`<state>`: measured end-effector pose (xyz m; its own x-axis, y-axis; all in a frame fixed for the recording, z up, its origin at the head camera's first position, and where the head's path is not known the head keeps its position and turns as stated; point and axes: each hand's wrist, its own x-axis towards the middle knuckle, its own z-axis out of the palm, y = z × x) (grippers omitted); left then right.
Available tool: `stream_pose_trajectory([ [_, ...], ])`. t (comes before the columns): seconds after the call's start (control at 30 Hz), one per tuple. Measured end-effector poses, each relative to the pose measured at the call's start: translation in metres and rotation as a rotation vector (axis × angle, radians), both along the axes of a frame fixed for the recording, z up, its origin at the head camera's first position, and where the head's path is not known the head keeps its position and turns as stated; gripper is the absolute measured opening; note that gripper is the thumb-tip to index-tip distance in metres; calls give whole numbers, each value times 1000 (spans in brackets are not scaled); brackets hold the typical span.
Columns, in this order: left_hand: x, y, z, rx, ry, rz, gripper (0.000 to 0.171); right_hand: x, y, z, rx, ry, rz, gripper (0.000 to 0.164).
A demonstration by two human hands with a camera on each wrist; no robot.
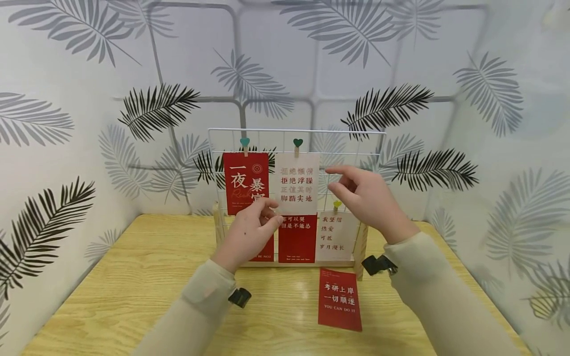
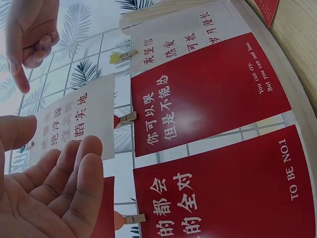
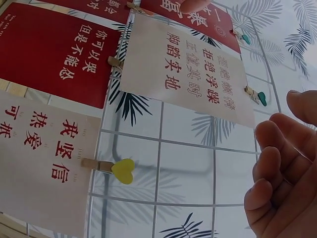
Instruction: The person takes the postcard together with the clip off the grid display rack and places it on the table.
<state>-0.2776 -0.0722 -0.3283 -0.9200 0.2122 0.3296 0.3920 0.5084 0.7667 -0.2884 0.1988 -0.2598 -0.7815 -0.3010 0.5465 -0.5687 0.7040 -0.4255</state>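
A white card with red lettering [image 1: 297, 165] hangs on a white wire grid [image 1: 343, 132], pinned by a clothespin with a dark green heart [image 1: 298, 143]. My left hand [image 1: 250, 228] hovers at this card's lower left, fingers loosely bent with nothing between them; whether they touch it I cannot tell. My right hand [image 1: 371, 200] is just off the card's right edge, index finger pointing towards it. In the right wrist view the right hand [image 3: 285, 173] is bent and holds nothing. Left of the white card hangs a red card [image 1: 236, 190] under a teal heart clothespin [image 1: 245, 142].
Below hang a red card [image 1: 297, 242] and a white card [image 1: 336, 242] with a yellow heart clothespin [image 1: 337, 203]. Another red card [image 2: 223, 188] is partly behind the left hand. One loose red card [image 1: 339, 314] lies on the wooden table [image 1: 111, 306]. Leaf-patterned covering surrounds the table.
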Motion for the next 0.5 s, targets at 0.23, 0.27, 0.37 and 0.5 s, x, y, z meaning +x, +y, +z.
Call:
stream_pose_trajectory([
  [0.23, -4, 0, 7, -8, 3, 9, 35, -3, -6, 8, 27, 6, 12, 35],
  [0.27, -4, 1, 8, -12, 4, 14, 35, -3, -7, 9, 30, 7, 15, 35],
  [0.37, -4, 2, 11, -29, 3, 25, 35, -4, -9, 11, 41, 20, 25, 36],
  [0.5, -4, 3, 14, -45, 5, 33, 35, -6, -14, 15, 58, 21, 30, 37],
])
